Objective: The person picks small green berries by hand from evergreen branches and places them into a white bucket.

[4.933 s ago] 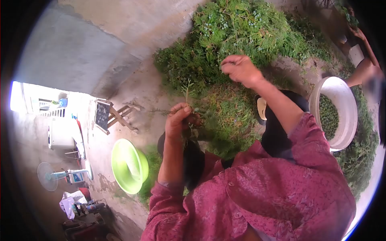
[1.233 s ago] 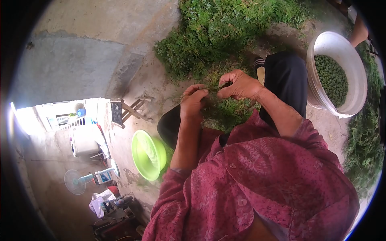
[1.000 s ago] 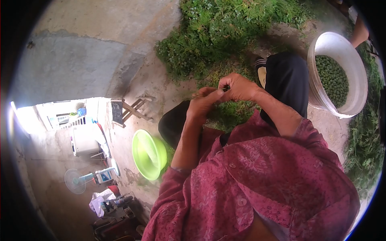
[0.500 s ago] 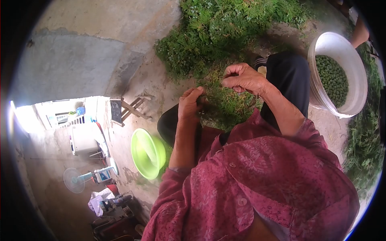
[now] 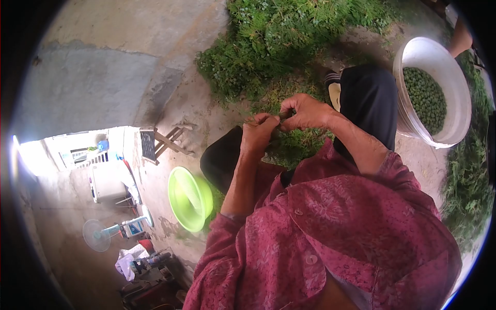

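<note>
My left hand (image 5: pixel 257 135) is closed, with a thin green sprig (image 5: pixel 242 111) showing at its fingers. Its thumb and fingertips meet those of my right hand (image 5: pixel 308 113), which is pinched over the sprig's other end; whatever lies between the fingertips is too small to make out. Beneath both hands, loose green clippings (image 5: pixel 302 142) lie between my legs. A large heap of leafy evergreen branches (image 5: pixel 289 41) with small pale-green cones spreads just beyond. To the right stands a white bucket (image 5: pixel 459 98), partly filled with small round green cones (image 5: pixel 423 98).
A lime-green basin (image 5: pixel 178 206) with a strainer-like part sits left of my knee. Farther left are a folding stool (image 5: pixel 165 143), a fan (image 5: pixel 97 235) and a sewing machine (image 5: pixel 150 262). More branches (image 5: pixel 465 201) lie at right. Another person's limb (image 5: pixel 461 39) shows behind the bucket.
My hands were apart and have come together at the fingertips. The left moved right; the right moved slightly down and left. The bucket and basin stay in place.
</note>
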`<state>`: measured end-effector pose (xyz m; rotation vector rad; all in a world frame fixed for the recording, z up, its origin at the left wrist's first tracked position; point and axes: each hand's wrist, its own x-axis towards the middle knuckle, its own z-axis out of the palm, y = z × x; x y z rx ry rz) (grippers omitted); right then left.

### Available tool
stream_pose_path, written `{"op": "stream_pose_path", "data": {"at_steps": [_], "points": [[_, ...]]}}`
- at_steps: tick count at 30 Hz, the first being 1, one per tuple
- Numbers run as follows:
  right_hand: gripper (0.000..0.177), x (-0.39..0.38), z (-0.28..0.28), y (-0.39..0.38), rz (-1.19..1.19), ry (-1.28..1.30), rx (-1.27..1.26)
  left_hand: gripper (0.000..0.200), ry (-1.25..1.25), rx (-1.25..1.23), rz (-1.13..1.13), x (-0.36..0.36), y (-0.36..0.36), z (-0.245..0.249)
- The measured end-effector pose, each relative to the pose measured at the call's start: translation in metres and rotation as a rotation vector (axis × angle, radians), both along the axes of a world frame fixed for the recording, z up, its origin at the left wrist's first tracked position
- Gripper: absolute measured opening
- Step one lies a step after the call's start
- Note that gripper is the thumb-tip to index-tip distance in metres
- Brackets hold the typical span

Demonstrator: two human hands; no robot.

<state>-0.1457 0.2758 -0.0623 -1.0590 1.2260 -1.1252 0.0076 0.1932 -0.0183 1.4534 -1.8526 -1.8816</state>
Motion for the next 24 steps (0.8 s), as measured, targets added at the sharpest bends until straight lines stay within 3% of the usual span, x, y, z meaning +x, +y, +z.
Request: {"op": "stream_pose_path", "data": {"at_steps": [6, 8, 9, 11, 13, 14, 18, 24], "points": [[0.016, -0.003, 0.018, 0.006, -0.059, -0.202, 0.017, 0.013, 0.134, -0.104, 0.198, -0.012, 0.009, 0.006], [0.010, -0.012, 0.015, 0.009, -0.086, -0.544, 0.008, 0.012, 0.121, -0.136, 0.251, -0.008, 0.004, 0.007], [0.010, -0.017, 0.012, 0.008, -0.086, -0.544, 0.008, 0.011, 0.189, -0.038, 0.274, 0.002, -0.009, 0.003], [0.011, -0.023, 0.007, 0.007, -0.135, -0.790, -0.131, 0.010, 0.251, 0.060, 0.291, 0.018, -0.027, -0.003], [0.012, -0.020, 0.008, 0.007, -0.172, -0.752, -0.114, 0.011, 0.406, 0.253, 0.364, 0.031, -0.037, -0.009], [0.014, -0.017, 0.008, 0.007, -0.164, -0.700, -0.051, 0.014, 0.450, 0.290, 0.279, 0.038, -0.045, -0.015], [0.021, -0.008, 0.000, 0.004, -0.074, -0.622, 0.108, 0.013, 0.546, 0.288, 0.391, 0.029, -0.027, -0.005], [0.029, -0.001, -0.004, 0.001, 0.039, -0.683, 0.064, 0.012, 0.568, 0.386, 0.315, 0.025, -0.025, -0.009]]}}
